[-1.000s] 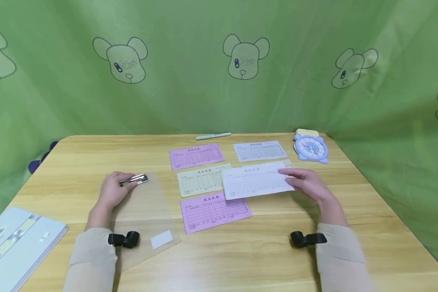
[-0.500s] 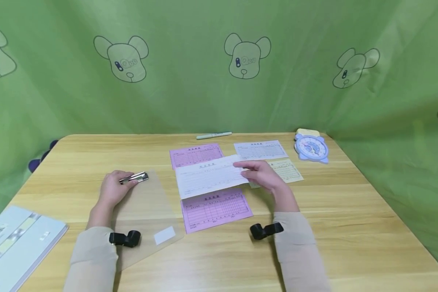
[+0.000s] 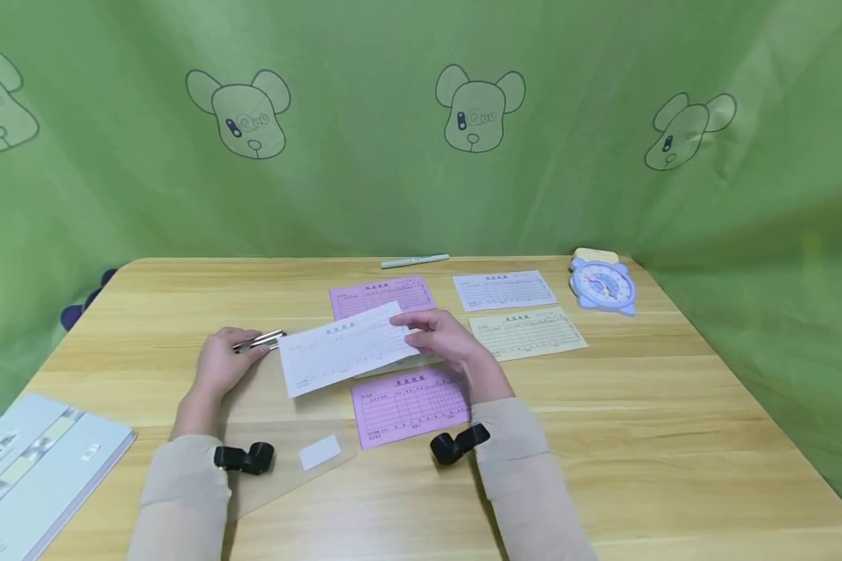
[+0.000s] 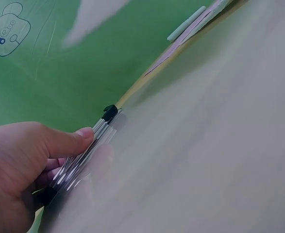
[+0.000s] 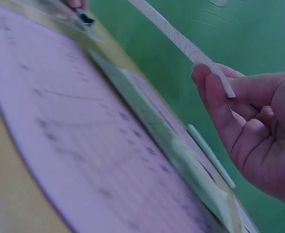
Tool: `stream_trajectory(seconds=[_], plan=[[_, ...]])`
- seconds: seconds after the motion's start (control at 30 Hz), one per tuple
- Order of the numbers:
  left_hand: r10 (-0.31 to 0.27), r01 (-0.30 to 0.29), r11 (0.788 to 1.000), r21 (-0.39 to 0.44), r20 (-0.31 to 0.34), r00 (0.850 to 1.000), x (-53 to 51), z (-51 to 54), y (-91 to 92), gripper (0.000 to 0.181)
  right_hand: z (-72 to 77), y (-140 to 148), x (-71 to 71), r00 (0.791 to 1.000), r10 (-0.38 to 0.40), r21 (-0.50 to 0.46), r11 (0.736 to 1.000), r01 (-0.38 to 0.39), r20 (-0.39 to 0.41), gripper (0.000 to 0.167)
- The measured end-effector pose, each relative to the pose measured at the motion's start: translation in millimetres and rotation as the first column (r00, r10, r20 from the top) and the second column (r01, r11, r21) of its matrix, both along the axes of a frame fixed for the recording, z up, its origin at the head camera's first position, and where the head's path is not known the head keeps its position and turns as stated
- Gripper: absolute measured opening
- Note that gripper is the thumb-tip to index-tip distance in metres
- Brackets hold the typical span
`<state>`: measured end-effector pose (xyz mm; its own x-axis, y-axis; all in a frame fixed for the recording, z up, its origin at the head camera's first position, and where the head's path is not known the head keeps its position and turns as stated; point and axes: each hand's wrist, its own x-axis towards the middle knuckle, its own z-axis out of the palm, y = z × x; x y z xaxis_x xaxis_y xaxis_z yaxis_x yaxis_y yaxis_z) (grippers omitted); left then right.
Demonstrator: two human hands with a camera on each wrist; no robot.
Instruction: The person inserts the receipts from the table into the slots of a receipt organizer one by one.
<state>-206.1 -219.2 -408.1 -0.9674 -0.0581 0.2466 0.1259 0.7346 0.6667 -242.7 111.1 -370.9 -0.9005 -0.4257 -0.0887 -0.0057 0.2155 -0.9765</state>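
Our right hand (image 3: 449, 339) pinches the white form (image 3: 347, 351) over the upper right of the clear folder (image 3: 274, 407); our left hand (image 3: 223, 362) grips the metal clip (image 3: 260, 340) at its top. A pink form (image 3: 410, 409) lies just right of the folder.

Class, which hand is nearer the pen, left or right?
Right. The right hand, pinching a white slip, is in front of the pen; the left hand, gripping the metal clip, is farther off to its left.

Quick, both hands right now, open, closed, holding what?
Left hand: closed, holding the metal clip.
Right hand: closed, pinching the white printed slip.
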Motion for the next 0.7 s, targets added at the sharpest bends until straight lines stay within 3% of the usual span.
stream_trajectory(seconds=[0.27,0.43,0.57,0.7], plan=[[-0.002,0.002,1.0,-0.006,0.007,1.0,-1.0,-0.3,-1.4,0.031,-11.2,-31,3.1,1.0,-0.007,0.097,0.995,0.004,0.025,0.026],[0.0,0.0,1.0,-0.008,0.031,1.0,-0.4,0.9,-0.7,0.031,-13.7,-45,5.7,0.998,0.021,0.104,0.994,-0.026,0.051,0.025],[-0.003,0.004,1.0,-0.003,0.043,0.999,0.3,2.5,0.7,0.031,-2.1,-56,16.7,0.997,0.051,0.114,0.992,-0.057,0.054,0.029],[0.003,-0.003,1.0,-0.019,0.022,1.0,1.5,4.3,1.8,0.03,-2.7,-68,21.1,0.999,0.042,0.127,0.991,-0.046,0.034,0.03]])
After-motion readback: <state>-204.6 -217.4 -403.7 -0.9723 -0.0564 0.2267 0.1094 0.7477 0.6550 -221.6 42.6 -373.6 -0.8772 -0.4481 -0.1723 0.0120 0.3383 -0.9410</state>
